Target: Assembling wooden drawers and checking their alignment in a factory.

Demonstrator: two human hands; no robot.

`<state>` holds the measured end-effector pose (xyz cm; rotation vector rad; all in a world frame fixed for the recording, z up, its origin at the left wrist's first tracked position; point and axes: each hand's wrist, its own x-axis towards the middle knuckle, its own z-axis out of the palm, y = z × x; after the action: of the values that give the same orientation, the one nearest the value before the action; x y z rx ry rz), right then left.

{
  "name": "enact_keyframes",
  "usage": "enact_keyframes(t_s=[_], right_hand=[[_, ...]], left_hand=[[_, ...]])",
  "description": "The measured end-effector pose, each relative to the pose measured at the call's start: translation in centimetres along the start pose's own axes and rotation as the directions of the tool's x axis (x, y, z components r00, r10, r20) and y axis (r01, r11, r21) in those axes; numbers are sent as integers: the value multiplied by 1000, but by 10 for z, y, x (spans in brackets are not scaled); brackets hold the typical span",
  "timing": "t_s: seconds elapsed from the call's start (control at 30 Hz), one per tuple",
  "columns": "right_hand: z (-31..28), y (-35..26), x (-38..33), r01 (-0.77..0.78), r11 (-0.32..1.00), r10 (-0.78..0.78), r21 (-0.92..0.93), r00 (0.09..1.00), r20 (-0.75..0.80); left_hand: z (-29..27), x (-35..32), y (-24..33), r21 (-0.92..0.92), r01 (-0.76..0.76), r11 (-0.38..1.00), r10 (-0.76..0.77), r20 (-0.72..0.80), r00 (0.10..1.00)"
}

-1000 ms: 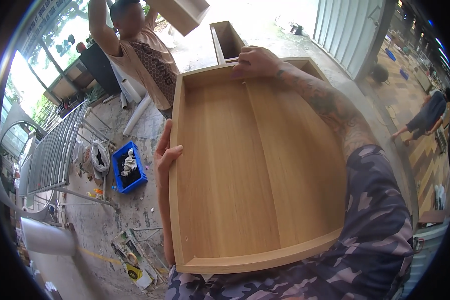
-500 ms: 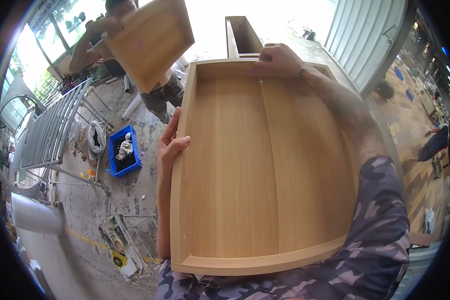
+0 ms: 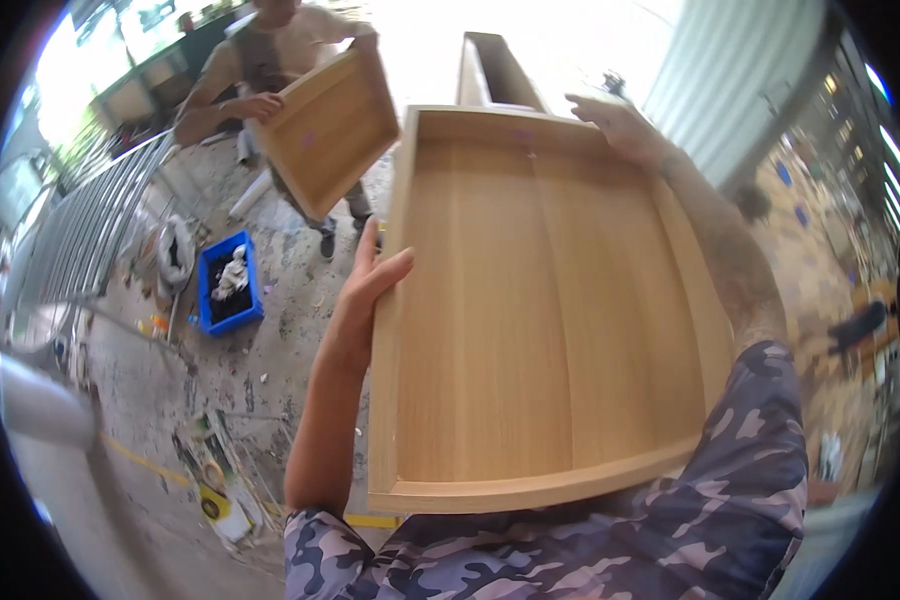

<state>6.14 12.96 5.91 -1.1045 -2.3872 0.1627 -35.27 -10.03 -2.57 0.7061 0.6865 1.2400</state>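
Note:
A shallow light-wood drawer (image 3: 490, 320), its open side facing up, tilts in front of me with its near edge against my camouflage clothing. My left hand (image 3: 368, 285) grips the left wall, thumb at the rim and fingers along the outside. At the far right corner my right hand (image 3: 620, 128) has its fingers stretched out past the far rim, with its palm over the edge. My right forearm lies along the drawer's right side. A small purple mark shows on the inside of the far wall.
A co-worker (image 3: 290, 60) at the far left holds a similar wooden drawer (image 3: 330, 135). Beyond mine stands a narrow wooden box (image 3: 495, 70). On the floor at left are a blue crate (image 3: 232, 315) with dark contents and a metal rack (image 3: 95, 230).
The drawer has shifted slightly right and up in view. My right hand has moved right along the far rim, its fingers opening from a curl. The co-worker's drawer is lower.

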Motion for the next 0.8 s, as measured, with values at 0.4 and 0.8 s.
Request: enact_keyframes(t_s=[0.4, 0.8], right_hand=[[-123, 7, -443, -781, 367, 883, -505, 463, -76], [47, -178, -451, -241, 190, 882, 952, 467, -58]], left_hand=[[-46, 55, -52, -57, 345, 937, -319, 267, 909], [-16, -22, -49, -116, -67, 991, 72, 38, 997]])
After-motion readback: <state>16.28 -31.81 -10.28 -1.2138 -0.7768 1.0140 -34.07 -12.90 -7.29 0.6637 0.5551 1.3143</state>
